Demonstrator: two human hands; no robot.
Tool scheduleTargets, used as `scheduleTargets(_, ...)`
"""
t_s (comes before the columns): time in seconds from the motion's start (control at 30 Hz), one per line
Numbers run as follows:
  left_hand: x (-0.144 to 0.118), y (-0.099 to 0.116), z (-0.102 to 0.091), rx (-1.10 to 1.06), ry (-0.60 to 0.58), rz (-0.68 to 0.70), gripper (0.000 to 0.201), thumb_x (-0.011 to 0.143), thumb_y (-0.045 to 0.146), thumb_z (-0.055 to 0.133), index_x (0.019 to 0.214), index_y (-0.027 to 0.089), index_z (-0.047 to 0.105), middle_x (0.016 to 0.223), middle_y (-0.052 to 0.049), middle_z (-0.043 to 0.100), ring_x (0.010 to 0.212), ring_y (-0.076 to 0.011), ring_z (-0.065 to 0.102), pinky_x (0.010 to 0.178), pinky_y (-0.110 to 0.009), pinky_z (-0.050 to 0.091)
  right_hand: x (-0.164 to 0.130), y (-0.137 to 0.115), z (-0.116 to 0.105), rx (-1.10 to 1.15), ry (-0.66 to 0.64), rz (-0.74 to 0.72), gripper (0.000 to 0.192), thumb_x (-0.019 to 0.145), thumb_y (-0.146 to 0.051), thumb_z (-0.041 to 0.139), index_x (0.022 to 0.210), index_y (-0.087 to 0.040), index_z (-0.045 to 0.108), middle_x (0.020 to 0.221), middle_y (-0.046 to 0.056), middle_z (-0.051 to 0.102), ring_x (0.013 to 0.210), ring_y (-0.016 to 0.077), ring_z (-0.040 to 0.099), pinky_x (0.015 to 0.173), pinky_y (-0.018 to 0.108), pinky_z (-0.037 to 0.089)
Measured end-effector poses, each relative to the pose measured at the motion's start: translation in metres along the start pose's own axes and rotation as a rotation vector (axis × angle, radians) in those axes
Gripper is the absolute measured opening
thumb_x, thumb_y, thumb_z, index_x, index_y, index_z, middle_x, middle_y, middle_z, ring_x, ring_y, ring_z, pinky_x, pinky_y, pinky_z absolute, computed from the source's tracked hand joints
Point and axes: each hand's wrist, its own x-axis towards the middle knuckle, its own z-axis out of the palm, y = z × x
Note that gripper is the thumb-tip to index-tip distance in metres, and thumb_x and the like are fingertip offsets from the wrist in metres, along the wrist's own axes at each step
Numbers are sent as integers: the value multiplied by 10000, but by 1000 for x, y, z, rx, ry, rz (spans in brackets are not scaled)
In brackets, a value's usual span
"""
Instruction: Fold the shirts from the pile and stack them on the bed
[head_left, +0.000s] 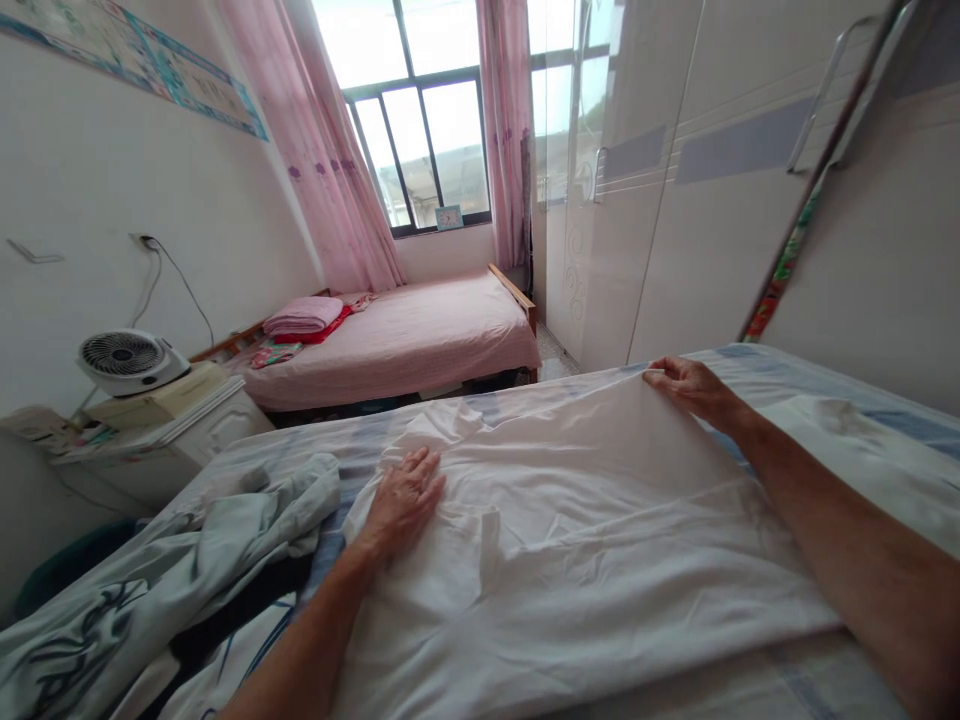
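A white shirt (570, 560) lies spread across a bed with a blue-and-white striped sheet (517, 402). My left hand (409, 500) rests flat on the shirt's left part, its fingers stretched out. At the far right corner, my right hand (694, 390) pinches the shirt's edge between thumb and fingers, and the cloth is lifted and pulled taut there. A collar or placket-like fold shows near the middle of the shirt.
Crumpled grey-green clothing (225, 530) lies on the left, and another folded white garment (847, 440) on the right. Beyond stand a pink-covered bed (420, 330), a fan (124, 355) on a cabinet (217, 430), and a glossy wardrobe (645, 250) along the right wall.
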Motion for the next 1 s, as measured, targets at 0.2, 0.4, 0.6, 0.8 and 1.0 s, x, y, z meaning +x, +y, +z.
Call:
scheduleTargets(0.2,65,-22,-43,-90,61,-236,429,852,373,454,1174,140,614,1262,-135,602,1200,-246,530,1007,-322,379,-5,-2,2,208,-86,106,309,765,-454,549,892,-175,590,698,0,581,582,110,506,526,225,390)
scheduleTargets(0.4,108,-24,-15,-168,67,-353,468,704,397,631,1051,82,634,1095,-208,661,1062,-314,603,842,-336,451,-4,1,4,164,-80,45,312,776,-464,532,878,-174,586,737,8,593,622,112,506,542,212,388)
scheduleTargets(0.6,104,-22,-15,-355,133,-331,320,685,412,609,849,141,657,727,-44,666,699,-200,620,612,-253,441,-3,-1,-2,142,-84,81,331,775,-478,548,908,-178,583,701,3,584,573,103,487,502,214,367)
scheduleTargets(0.8,101,-31,-24,-595,497,-272,337,773,429,472,814,139,640,646,10,574,572,-110,484,545,-203,365,0,5,-4,214,-5,162,353,759,-486,571,913,-170,597,704,14,594,562,108,501,492,222,381)
scheduleTargets(1.0,103,-32,-3,-402,448,-319,264,796,357,463,763,171,646,655,-16,610,643,-148,539,614,-224,371,6,23,9,95,-45,98,257,732,-419,557,775,-179,636,680,25,641,593,133,539,527,228,419)
